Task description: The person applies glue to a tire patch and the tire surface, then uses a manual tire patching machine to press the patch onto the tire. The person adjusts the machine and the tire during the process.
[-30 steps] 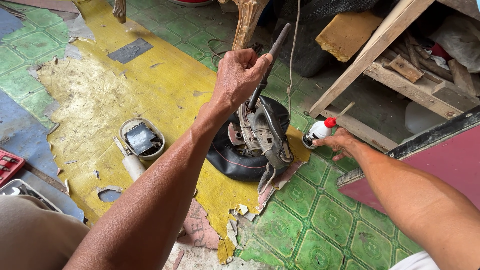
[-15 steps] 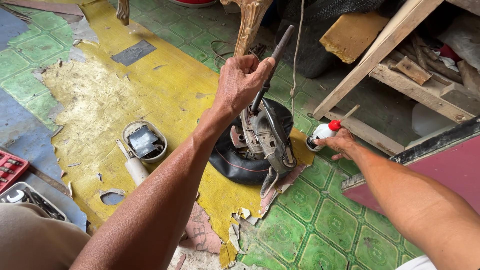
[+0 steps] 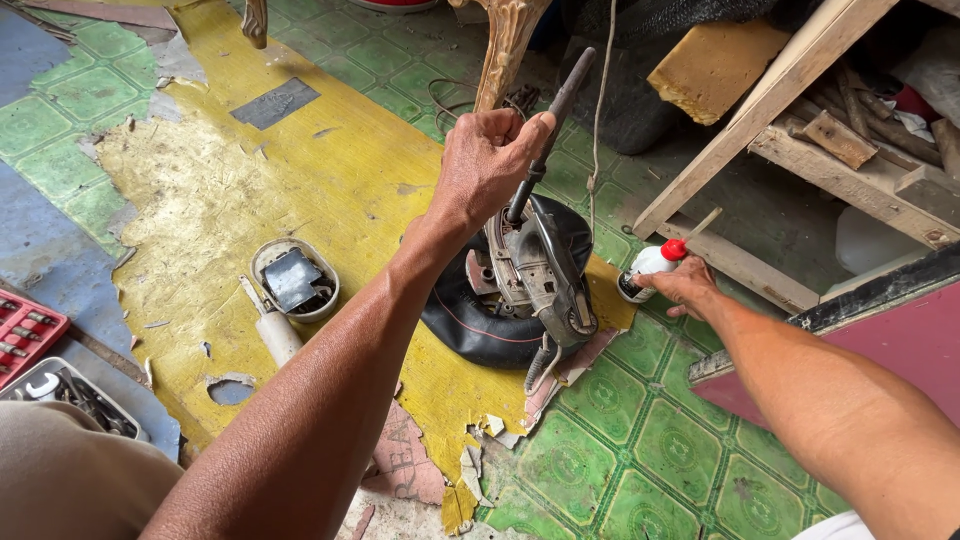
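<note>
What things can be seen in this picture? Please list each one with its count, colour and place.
metal engine part: one, grey, centre, resting on the rubber tube
rubber tube: one, black, on the floor at centre
tool handle: one, dark, standing up from the engine part
small bottle: one, white with red cap, right of centre
oval housing: one, white and grey, on the yellow floor covering
tool trays: two, red and grey, left edge
wooden frame: one, pale, upper right
left hand: gripping the tool handle
right hand: on the small bottle

One bottle (image 3: 648, 270), one inner tube (image 3: 480, 325).
</note>
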The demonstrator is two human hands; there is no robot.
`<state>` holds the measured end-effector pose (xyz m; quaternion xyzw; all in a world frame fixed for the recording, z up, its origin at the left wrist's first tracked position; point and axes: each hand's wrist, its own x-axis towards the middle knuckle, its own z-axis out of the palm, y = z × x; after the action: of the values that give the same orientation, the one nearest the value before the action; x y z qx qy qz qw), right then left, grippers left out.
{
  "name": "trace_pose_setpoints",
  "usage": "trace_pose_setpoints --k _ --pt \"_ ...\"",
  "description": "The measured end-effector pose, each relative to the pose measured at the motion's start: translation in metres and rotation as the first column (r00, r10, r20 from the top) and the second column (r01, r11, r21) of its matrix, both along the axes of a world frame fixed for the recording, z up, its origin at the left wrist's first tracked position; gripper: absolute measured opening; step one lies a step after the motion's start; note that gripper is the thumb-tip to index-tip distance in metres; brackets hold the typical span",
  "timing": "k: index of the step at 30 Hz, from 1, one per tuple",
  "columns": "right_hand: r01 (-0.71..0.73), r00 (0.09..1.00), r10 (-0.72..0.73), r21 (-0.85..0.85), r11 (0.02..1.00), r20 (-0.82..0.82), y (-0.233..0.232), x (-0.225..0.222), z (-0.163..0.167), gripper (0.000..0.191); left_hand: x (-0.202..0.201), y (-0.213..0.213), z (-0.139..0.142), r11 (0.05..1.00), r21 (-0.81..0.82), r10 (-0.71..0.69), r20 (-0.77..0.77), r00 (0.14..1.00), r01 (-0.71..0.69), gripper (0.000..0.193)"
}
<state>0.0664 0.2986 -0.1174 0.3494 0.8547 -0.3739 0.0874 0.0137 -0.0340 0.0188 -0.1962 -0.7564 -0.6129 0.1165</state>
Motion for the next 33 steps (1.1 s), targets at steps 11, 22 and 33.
trace_pose_setpoints --k 11,22,33 --pt "-0.213 0.719 0.222 0.095 0.972 -0.659 -0.016 -0.026 0.027 0.079 -0.004 0.001 -0.003 1.000 0.021 -0.005 -0.039 0.999 0.006 0.054" --pt "-0.366 0.663 0.426 0.230 0.902 -0.616 -0.038 -0.025 0.044 0.077 -0.002 0.002 0.002 0.999 -0.011 0.047 -0.075 0.996 -0.048 0.051" --pt "-0.481 0.648 0.666 0.480 0.734 -0.369 -0.027 -0.022 0.057 0.075 -0.001 0.000 0.003 1.000 0.023 0.007 -0.084 0.996 -0.005 0.042"
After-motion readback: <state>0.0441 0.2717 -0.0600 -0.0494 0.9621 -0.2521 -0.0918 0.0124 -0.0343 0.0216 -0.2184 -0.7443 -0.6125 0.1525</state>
